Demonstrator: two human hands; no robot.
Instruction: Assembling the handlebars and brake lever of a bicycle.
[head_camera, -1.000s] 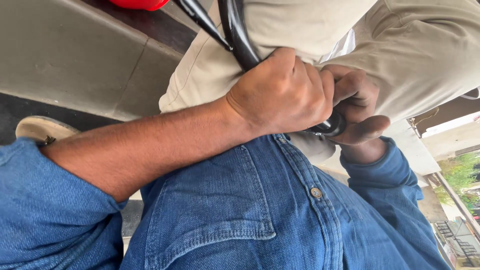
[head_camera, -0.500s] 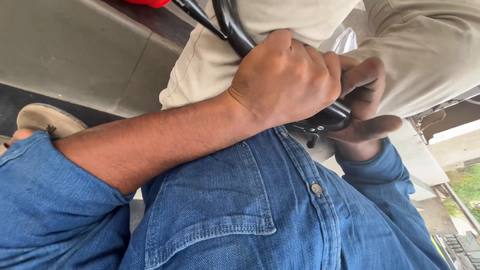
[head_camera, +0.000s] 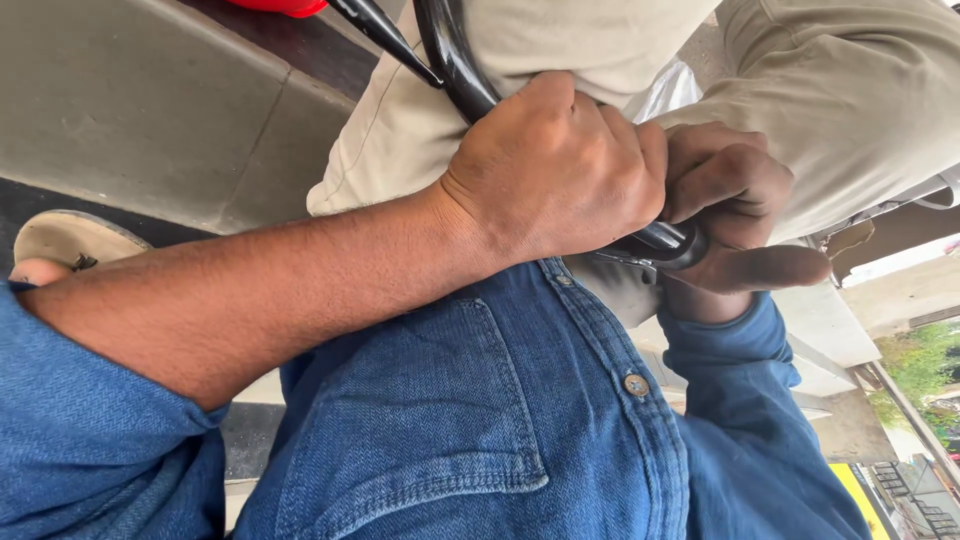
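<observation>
Your two hands met on one black curved tube above your denim shirt: left hand clamped around it, right hand curled at its lower end. Since earlier, both grips stayed put.

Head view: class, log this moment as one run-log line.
left hand: gripping black tube | right hand: gripping tube end | lap: beige trousers
</observation>
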